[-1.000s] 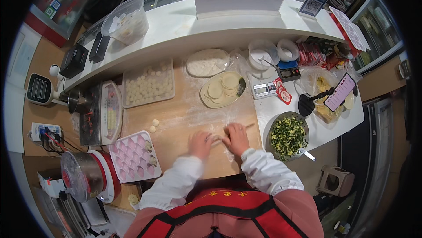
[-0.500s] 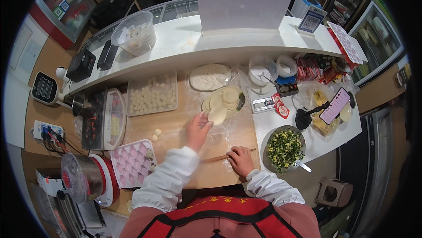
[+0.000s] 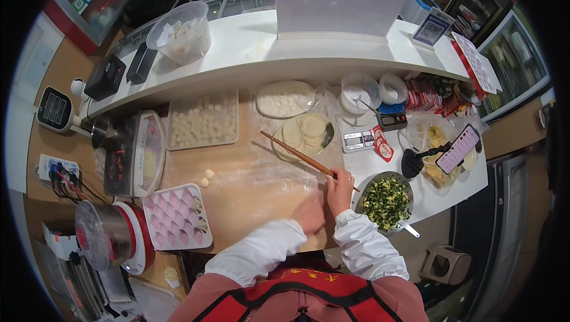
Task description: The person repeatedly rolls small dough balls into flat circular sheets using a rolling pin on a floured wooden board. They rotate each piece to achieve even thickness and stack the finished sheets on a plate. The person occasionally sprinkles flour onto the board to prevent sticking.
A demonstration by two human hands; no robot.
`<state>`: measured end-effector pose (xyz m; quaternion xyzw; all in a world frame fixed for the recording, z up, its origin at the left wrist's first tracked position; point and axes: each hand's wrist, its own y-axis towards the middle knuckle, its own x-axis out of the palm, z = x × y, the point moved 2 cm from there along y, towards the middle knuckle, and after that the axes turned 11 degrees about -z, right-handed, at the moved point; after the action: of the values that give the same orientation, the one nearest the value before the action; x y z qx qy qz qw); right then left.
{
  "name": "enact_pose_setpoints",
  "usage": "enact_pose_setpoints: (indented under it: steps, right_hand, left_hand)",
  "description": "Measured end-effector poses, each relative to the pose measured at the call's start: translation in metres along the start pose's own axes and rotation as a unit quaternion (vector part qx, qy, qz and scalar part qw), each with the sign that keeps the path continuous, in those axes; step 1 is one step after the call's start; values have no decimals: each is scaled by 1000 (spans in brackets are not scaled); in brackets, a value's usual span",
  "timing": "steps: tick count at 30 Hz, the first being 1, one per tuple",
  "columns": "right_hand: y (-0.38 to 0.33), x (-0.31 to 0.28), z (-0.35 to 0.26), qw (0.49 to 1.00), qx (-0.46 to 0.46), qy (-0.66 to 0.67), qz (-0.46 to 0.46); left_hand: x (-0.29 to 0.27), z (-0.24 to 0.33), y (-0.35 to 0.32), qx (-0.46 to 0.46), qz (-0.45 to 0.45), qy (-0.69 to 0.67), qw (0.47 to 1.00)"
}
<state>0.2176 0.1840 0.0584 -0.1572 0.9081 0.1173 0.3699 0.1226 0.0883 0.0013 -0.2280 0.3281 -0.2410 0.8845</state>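
Note:
My right hand [image 3: 339,191] is closed around a slim wooden rolling pin [image 3: 295,152]. The pin slants away to the left, and its far end passes in front of the rim of a plate [image 3: 328,135] stacked with round dough wrappers [image 3: 313,125]. Close beside it, low over the wooden board [image 3: 249,197], is my left hand [image 3: 310,214]; motion smears its fingers, so I cannot tell what they do. Two small dough balls [image 3: 206,178] lie on the board to the left. Flour dusts the wood around the plate.
A lidded tub of dough balls [image 3: 203,119] and an oval tray of white dough [image 3: 286,98] line the back. At right are a bowl of chopped greens [image 3: 386,202], a scale [image 3: 360,141] and a phone on a stand [image 3: 458,148]. A pink moulded tray [image 3: 177,218] sits left.
My left hand has left a wrapper on the plate and come back toward me, beside my right hand. The rolling pin, flat on the board before, now slants forward in my right hand.

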Motion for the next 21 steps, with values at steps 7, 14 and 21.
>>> enact_pose_setpoints:
  steps: [7, 14, 21]
  right_hand:
    - [-29, 0, -1, 998, -40, -15, -50]
    - [-82, 15, -10, 971, -191, -69, -126]
    - [-92, 24, -12, 959, -187, -116, -178]
  left_hand:
    - [-70, -65, -69, -40, 345, 212, 914]
    - [-117, -158, -175, -245, 451, 134, 848]
    - [-149, -192, -145, -183, 457, 171, 853]
